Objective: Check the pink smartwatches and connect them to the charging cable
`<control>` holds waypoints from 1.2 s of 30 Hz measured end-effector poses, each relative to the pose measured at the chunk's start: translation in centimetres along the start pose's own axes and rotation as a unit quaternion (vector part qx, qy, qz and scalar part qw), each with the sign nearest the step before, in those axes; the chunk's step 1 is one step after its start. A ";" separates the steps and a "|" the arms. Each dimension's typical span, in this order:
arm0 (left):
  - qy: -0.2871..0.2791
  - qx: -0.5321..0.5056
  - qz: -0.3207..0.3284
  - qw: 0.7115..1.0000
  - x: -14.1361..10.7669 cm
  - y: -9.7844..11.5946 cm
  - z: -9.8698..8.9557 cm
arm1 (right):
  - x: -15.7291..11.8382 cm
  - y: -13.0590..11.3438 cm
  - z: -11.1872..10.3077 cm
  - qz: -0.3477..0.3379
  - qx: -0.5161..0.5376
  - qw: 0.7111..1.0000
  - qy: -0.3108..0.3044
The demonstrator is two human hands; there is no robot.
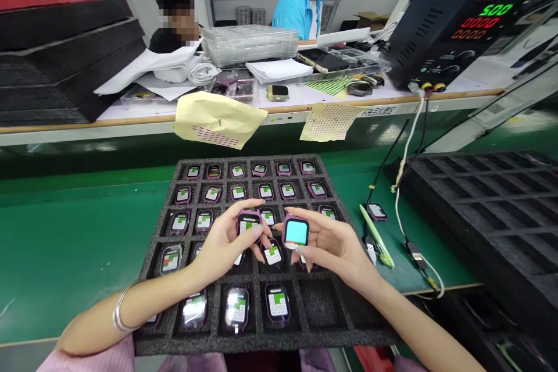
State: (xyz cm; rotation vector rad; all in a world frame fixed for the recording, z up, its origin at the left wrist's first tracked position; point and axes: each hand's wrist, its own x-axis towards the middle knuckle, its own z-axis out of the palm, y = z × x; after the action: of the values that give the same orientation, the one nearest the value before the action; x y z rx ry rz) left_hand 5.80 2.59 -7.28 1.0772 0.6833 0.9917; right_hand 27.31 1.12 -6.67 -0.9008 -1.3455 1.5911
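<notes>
My left hand [235, 232] grips a purple-framed smartwatch [249, 221] whose lit screen shows a green and white pattern. Beside it, my right hand [333, 241] holds a second smartwatch [296, 231] by its edges, its screen mostly cyan with a thin red strip at the bottom. Both hands are above a black foam tray [213, 342] divided into square compartments. Most compartments contain a similar watch with its screen lit, such as the one at the front [278, 303]. My hands and forearms hide some of the compartments in the middle rows.
A green pen [377, 237], cables [399, 186] and a small watch body [376, 211] lie right of the tray. Further right is another black foam tray [492, 203]. A power supply [457, 40] stands on the shelf; stacked foam [65, 58] is at left. Two people sit beyond.
</notes>
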 end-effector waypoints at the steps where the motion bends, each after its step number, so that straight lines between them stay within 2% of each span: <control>1: -0.005 -0.010 0.003 1.000 0.0 0.0 0.0 | 0.0 0.0 0.1 0.001 -0.008 1.000 0.006; 5: -0.027 -0.034 0.003 0.999 -0.3 0.0 -0.1 | 0.0 0.0 0.2 0.001 -0.018 1.000 0.007; 14: -0.021 -0.010 -0.020 1.000 -0.2 -0.4 0.4 | -0.6 0.4 -0.2 -0.021 -0.072 0.997 -0.023; 25: -0.033 0.010 -0.026 0.999 -0.5 -0.3 0.6 | -0.8 0.4 -0.8 -0.017 -0.021 0.997 -0.077; 36: -0.054 -0.013 -0.032 0.998 -0.6 -0.9 0.5 | -0.8 0.7 -1.1 -0.038 -0.002 0.996 -0.076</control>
State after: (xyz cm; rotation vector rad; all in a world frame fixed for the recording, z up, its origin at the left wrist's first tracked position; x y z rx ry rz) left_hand 6.29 1.67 -7.93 1.0716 0.6108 0.8785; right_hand 28.50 0.70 -7.49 -0.7337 -1.4701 1.6242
